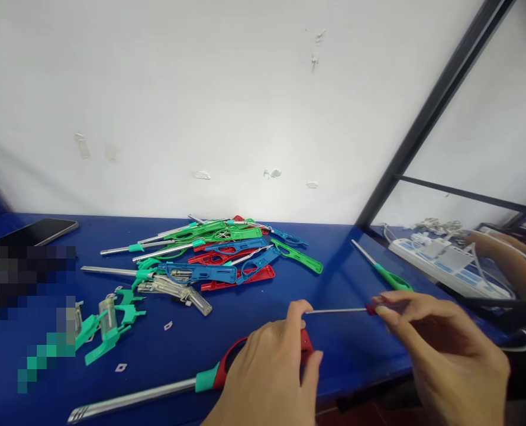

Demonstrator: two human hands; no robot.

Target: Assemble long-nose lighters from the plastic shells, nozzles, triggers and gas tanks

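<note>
My left hand [267,367] lies over the handle of a red lighter [220,374] with a teal collar and a long metal tube pointing left. Its thumb and fingers are round the red handle, which is partly hidden. My right hand [449,355] pinches a small dark red piece [371,309] at the end of a thin metal rod [338,310]. The rod's other tip reaches my left index finger. Beyond my right hand lies a green lighter [389,277].
Red, green and blue lighter shells [227,251] form a pile at the back. Teal parts [107,331] with clear tanks lie left, near a phone [38,232]. A power strip [449,266] and another person's arm [506,263] are at right, beyond a black frame [426,127].
</note>
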